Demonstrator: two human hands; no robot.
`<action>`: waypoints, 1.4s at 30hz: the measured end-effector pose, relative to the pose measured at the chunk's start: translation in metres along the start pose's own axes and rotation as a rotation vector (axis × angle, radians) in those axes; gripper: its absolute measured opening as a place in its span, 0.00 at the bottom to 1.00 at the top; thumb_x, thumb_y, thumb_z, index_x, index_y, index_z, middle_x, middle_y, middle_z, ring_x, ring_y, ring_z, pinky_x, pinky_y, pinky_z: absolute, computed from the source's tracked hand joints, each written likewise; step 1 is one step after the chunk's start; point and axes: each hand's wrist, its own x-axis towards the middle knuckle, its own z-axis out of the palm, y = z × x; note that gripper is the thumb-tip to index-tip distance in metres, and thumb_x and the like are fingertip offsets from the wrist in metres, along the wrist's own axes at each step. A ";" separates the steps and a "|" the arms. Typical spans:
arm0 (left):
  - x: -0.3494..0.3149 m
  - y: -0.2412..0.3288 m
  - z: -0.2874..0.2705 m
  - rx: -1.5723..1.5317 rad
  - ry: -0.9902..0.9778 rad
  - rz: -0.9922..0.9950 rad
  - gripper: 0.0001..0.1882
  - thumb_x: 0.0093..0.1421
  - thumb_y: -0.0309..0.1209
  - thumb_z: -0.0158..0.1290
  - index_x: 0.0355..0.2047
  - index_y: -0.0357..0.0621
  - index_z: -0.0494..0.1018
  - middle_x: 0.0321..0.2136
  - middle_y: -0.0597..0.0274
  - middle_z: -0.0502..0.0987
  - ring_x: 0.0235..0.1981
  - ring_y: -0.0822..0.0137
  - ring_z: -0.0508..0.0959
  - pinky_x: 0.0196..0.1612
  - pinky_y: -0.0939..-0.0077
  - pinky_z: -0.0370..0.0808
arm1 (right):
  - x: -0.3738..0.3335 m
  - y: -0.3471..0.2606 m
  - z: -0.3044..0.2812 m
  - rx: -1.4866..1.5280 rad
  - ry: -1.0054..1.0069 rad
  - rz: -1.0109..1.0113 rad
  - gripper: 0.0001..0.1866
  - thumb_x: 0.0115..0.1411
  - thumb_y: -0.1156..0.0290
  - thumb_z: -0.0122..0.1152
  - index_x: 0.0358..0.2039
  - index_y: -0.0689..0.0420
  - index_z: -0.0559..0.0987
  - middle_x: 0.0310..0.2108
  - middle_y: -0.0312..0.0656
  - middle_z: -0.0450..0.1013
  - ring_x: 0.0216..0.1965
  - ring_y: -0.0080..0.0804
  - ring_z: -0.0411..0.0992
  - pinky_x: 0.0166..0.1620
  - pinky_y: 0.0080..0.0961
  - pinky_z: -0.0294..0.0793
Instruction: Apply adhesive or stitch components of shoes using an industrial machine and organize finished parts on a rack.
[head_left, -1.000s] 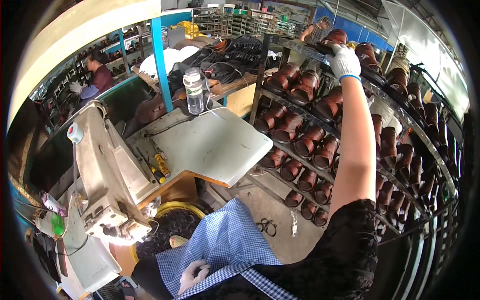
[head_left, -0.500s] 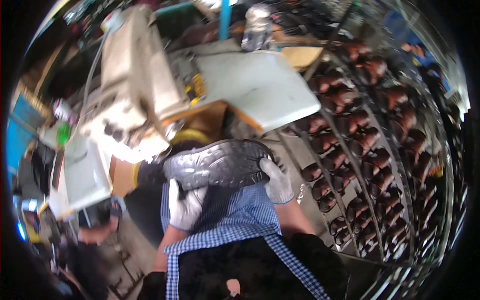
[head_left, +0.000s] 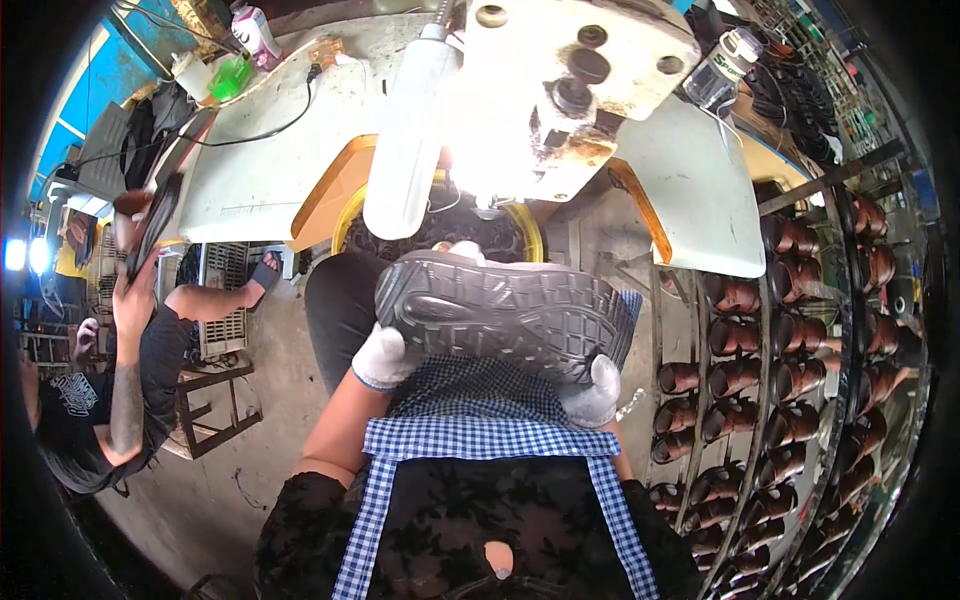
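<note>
While your gloved left hand [head_left: 385,357] and right hand [head_left: 592,392] each clamp an end of the grey shoe [head_left: 505,312], its tread faces you at picture centre, under the sewing machine [head_left: 545,75]. At one o'clock stands a clear bottle [head_left: 722,70] with a pale label; at eleven, a green container [head_left: 228,77].

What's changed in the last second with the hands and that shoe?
A second ago the right hand was up at the shoe rack and the left hand lay on the apron. Since then the right arm came down, and both gloved hands now hold a shoe, sole up, under the sewing machine. The rack stays full and the bottle stays on the table.
</note>
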 end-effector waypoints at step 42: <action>-0.004 0.049 -0.084 -0.161 0.269 -0.018 0.41 0.40 0.23 0.57 0.59 0.29 0.62 0.53 0.42 0.72 0.52 0.48 0.75 0.57 0.54 0.72 | 0.083 -0.001 0.088 -0.199 -0.265 -0.199 0.39 0.52 0.82 0.61 0.64 0.59 0.58 0.59 0.49 0.64 0.60 0.41 0.65 0.59 0.38 0.69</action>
